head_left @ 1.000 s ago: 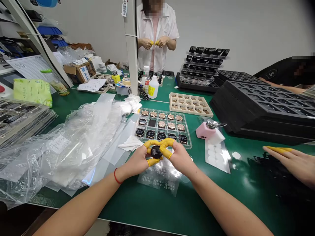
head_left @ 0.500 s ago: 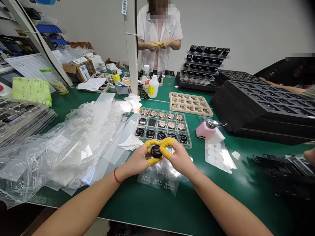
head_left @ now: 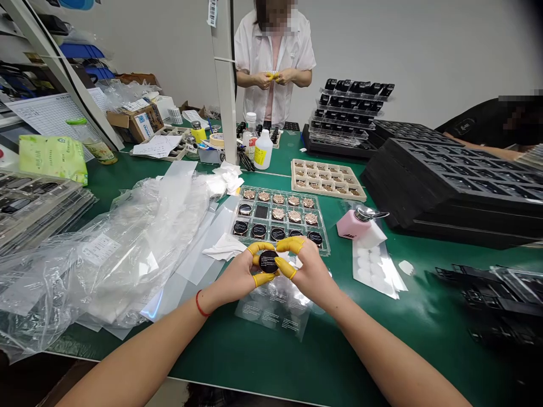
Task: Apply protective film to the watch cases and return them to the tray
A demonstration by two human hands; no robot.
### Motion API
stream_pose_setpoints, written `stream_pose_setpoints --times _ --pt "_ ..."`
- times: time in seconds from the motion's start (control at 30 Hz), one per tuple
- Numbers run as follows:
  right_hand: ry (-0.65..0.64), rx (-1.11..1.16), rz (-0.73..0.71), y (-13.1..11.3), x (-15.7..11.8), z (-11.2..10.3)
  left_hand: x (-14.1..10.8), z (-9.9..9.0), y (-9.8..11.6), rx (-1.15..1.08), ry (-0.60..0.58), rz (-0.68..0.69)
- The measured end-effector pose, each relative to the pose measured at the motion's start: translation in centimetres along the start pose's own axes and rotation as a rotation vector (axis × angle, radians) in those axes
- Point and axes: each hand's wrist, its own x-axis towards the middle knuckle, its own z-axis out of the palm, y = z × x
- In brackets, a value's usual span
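Observation:
A round black disc with white print [head_left: 268, 262] is held between the yellow-covered fingertips of my left hand [head_left: 240, 274]. My right hand [head_left: 307, 271] is at the disc's right side; its thumb tip touches or nearly touches the edge, and its index finger is raised apart from it. Beneath both hands lies a clear sheet with printed round labels [head_left: 271, 316]. Just beyond them is a clear plastic tray [head_left: 326, 240] of watch-like round pieces, some black-faced, some rose-gold, with one compartment showing no piece.
Plastic bags [head_left: 127, 249] cover the left. A pink bottle [head_left: 353, 224] and white round stickers [head_left: 373, 265] are at right, near stacked black trays [head_left: 445, 186]. A beige tray [head_left: 326, 195] lies farther back. A person in white [head_left: 274, 68] stands across the table.
The fingers of my right hand have spread, its index finger lifting off the disc. My left hand still holds the disc. A hand at the far right edge has left the view.

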Motion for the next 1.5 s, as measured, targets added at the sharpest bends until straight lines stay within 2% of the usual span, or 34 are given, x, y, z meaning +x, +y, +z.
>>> stream_pose_setpoints --times 0.1,0.2,0.27,0.4,0.53,0.73,0.83,0.93,1.0,1.1,1.23,1.37,1.5 --pt "-0.066 -0.224 0.012 2.1 -0.5 -1.8 0.1 -0.1 -0.2 -0.008 -0.011 -0.039" --pt "-0.245 -0.457 0.190 5.4 -1.8 -3.0 0.1 -0.1 -0.3 -0.010 -0.026 -0.057" --pt "-0.328 -0.562 0.292 7.2 -2.8 -3.0 0.1 -0.1 -0.3 -0.005 -0.028 -0.063" --pt "-0.366 -0.491 0.310 8.6 -3.5 -2.3 0.2 -0.1 -0.4 0.013 -0.030 -0.066" --pt "-0.371 -0.438 0.317 8.1 -2.9 -2.0 0.2 0.0 -0.5 0.018 -0.029 -0.068" --pt "-0.252 -0.563 0.259 8.3 -2.8 -0.8 0.2 0.1 -0.4 0.011 -0.012 -0.042" --pt "-0.128 -0.489 0.218 7.1 -2.9 -0.7 0.1 0.2 -0.3 -0.004 -0.020 -0.044" --pt "0.076 -0.265 0.025 3.9 -3.0 -0.7 -0.1 0.3 -0.1 -0.004 -0.036 -0.040" --pt "0.127 -0.150 -0.159 1.6 -2.9 -0.2 -0.1 0.4 0.0 0.006 -0.047 -0.018" --pt "0.114 -0.167 -0.304 -0.6 -2.6 1.2 -0.3 0.5 0.1 0.051 -0.069 0.036" --pt "0.128 -0.249 -0.247 0.0 -1.4 2.4 -0.3 0.5 0.1 0.136 -0.053 0.077" --pt "0.108 -0.200 -0.201 1.3 -0.6 1.6 -0.1 0.3 0.0 0.116 -0.094 0.028" --pt "0.059 -0.197 -0.297 1.2 -1.0 0.4 0.0 0.2 0.2 0.062 -0.068 0.004"
